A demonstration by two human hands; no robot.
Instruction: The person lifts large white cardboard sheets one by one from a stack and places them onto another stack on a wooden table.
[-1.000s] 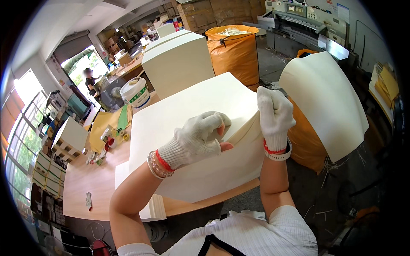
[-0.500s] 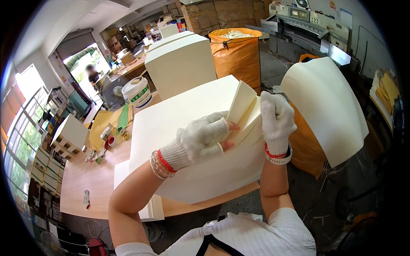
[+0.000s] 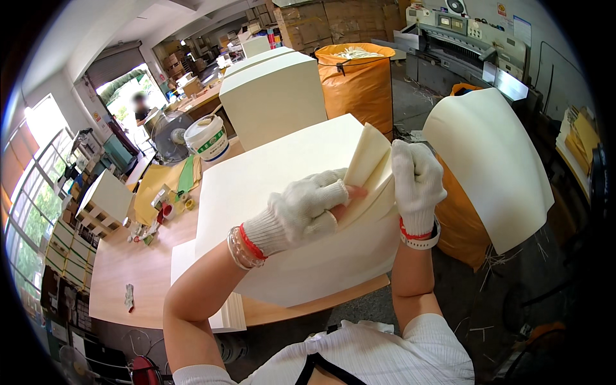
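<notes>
Large off-white paper sheets [image 3: 276,167] lie in a stack on the table in front of me, their right corner bent up into a curl [image 3: 367,154]. My right hand [image 3: 417,176], in a white knit glove with a watch at the wrist, is closed in a fist on the sheets' right edge. My left hand [image 3: 305,205], in a white glove with bare fingertips, rests palm down on the paper. Its fingers are apart and reach against the inside of the curl; the tips are partly blurred.
Beyond the sheets stands a tall paper stack [image 3: 273,96], with a white bucket [image 3: 206,138] and a fan [image 3: 172,138] left of it. An orange bag [image 3: 355,90] holds paper scraps. More large sheets [image 3: 491,160] drape at the right. Tape rolls and small items lie on the wooden table [image 3: 128,276].
The raised corner of the sheets has curled over more. My left fingertips have moved slightly right, farther into the fold. My right hand stays nearly where it was, still closed on the edge.
</notes>
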